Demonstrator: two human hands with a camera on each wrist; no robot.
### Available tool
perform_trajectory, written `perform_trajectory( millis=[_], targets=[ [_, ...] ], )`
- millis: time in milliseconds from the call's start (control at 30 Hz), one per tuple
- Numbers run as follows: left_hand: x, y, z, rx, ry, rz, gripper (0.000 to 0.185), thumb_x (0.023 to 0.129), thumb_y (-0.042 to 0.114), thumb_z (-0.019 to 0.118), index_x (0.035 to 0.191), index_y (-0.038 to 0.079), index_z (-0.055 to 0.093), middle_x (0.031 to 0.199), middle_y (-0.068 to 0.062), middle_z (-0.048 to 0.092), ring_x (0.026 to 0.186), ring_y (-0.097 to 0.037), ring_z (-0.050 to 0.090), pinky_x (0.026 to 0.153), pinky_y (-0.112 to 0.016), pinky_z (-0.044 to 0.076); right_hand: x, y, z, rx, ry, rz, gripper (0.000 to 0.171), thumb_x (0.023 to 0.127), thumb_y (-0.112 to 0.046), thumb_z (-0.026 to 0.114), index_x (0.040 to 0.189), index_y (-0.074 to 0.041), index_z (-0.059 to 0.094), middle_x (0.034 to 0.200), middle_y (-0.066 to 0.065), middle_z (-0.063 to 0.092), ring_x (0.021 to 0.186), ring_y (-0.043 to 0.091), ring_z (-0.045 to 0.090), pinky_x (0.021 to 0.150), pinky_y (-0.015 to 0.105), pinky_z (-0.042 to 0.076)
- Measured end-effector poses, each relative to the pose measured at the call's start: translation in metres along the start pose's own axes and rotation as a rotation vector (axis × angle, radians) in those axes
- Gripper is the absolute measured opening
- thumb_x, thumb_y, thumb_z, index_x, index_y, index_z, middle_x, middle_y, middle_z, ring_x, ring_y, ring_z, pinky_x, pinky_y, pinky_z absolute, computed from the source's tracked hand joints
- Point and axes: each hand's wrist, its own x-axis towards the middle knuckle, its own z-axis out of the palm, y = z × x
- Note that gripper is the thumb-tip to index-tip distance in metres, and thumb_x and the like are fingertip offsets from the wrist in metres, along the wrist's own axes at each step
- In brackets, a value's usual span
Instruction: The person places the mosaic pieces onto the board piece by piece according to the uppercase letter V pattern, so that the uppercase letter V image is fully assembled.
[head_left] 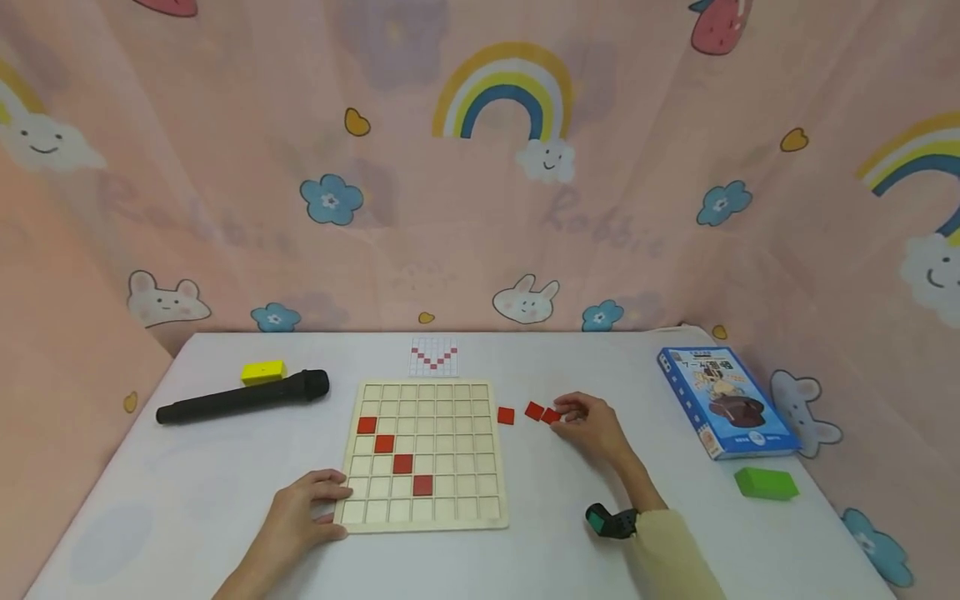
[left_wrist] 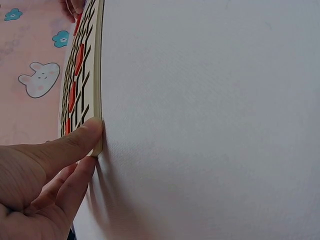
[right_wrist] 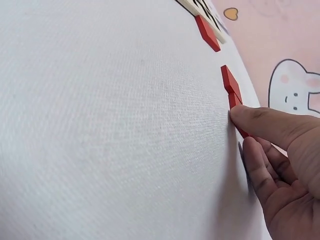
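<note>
A pale wooden grid board (head_left: 465, 454) lies on the table, with several red square tiles set in its cells along a slanting line, one of them a low tile (head_left: 423, 485). My left hand (head_left: 303, 508) holds the board at its near left corner, thumb and fingers on the edge in the left wrist view. To the right of the board, my right hand (head_left: 592, 425) pinches a red tile (head_left: 551, 416) between thumb and fingers, low over the table. Touching that tile is another red tile (head_left: 534, 410). A third loose tile (head_left: 506, 416) lies nearer the board's right edge.
Behind the board lies a small pattern card (head_left: 434, 357) with a red V of squares. At left are a black microphone (head_left: 240, 398) and a yellow block (head_left: 263, 372). A blue box (head_left: 731, 402) and a green block (head_left: 767, 483) occupy the right side.
</note>
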Motion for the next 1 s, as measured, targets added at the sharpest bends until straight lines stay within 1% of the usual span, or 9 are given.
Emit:
perform_trajectory(
  millis=[100, 233, 333, 500, 667, 800, 1000],
  targets=[
    [0.001, 0.000, -0.001, 0.010, 0.001, 0.011, 0.043, 0.054, -0.009, 0.086, 0.094, -0.003, 0.074, 0.112, -0.009, 0.062, 0.105, -0.031, 0.058, 0.072, -0.026, 0.059, 0.000, -0.002, -0.003, -0.021, 0.010, -0.018, 0.033, 0.083, -0.006, 0.074, 0.113, 0.000, 0.064, 0.102, 0.012, 0.067, 0.089, 0.024, 0.061, 0.081, 0.031, 0.057],
    [0.001, 0.000, -0.001, 0.016, 0.006, 0.015, 0.042, 0.053, -0.010, 0.086, 0.093, -0.003, 0.074, 0.112, -0.009, 0.063, 0.104, -0.030, 0.059, 0.071, -0.026, 0.059, 0.000, 0.000, -0.008, -0.032, 0.027, -0.040, 0.032, 0.082, -0.003, 0.074, 0.112, 0.003, 0.064, 0.102, 0.015, 0.068, 0.091, 0.027, 0.065, 0.085, 0.039, 0.056],
    [0.001, -0.001, 0.000, 0.011, 0.007, 0.009, 0.043, 0.053, -0.010, 0.086, 0.093, -0.003, 0.074, 0.112, -0.009, 0.063, 0.104, -0.030, 0.060, 0.071, -0.026, 0.059, 0.000, 0.003, -0.012, -0.045, 0.028, -0.056, 0.031, 0.082, -0.003, 0.074, 0.110, 0.002, 0.064, 0.102, 0.015, 0.069, 0.091, 0.028, 0.066, 0.086, 0.041, 0.056],
    [0.002, -0.002, -0.001, 0.009, -0.005, -0.009, 0.044, 0.053, -0.010, 0.086, 0.095, -0.004, 0.073, 0.113, -0.010, 0.062, 0.104, -0.030, 0.059, 0.072, -0.027, 0.059, -0.007, 0.004, -0.017, -0.030, 0.007, -0.075, 0.031, 0.081, -0.003, 0.075, 0.110, 0.004, 0.065, 0.101, 0.017, 0.069, 0.091, 0.028, 0.067, 0.084, 0.039, 0.057],
    [0.002, -0.001, -0.001, 0.019, -0.010, -0.017, 0.043, 0.054, -0.009, 0.086, 0.095, -0.003, 0.073, 0.114, -0.010, 0.062, 0.105, -0.030, 0.059, 0.072, -0.028, 0.059, -0.015, 0.002, -0.018, 0.044, 0.003, -0.060, 0.034, 0.082, -0.004, 0.075, 0.113, 0.004, 0.064, 0.104, 0.017, 0.069, 0.092, 0.027, 0.068, 0.087, 0.036, 0.056],
    [0.002, -0.002, -0.001, 0.048, -0.007, -0.009, 0.043, 0.054, -0.008, 0.086, 0.095, -0.002, 0.074, 0.114, -0.010, 0.062, 0.107, -0.031, 0.058, 0.073, -0.028, 0.059, -0.022, 0.000, -0.015, 0.105, 0.006, -0.034, 0.037, 0.082, -0.006, 0.075, 0.116, 0.002, 0.063, 0.107, 0.017, 0.068, 0.094, 0.026, 0.068, 0.089, 0.032, 0.055],
    [0.001, -0.003, 0.000, 0.060, -0.003, 0.013, 0.044, 0.053, -0.007, 0.087, 0.095, -0.002, 0.074, 0.113, -0.009, 0.063, 0.107, -0.031, 0.058, 0.075, -0.029, 0.058, -0.034, -0.009, -0.014, 0.170, -0.008, -0.014, 0.037, 0.083, -0.006, 0.074, 0.117, 0.002, 0.062, 0.108, 0.017, 0.068, 0.096, 0.027, 0.067, 0.085, 0.026, 0.056]
  ],
)
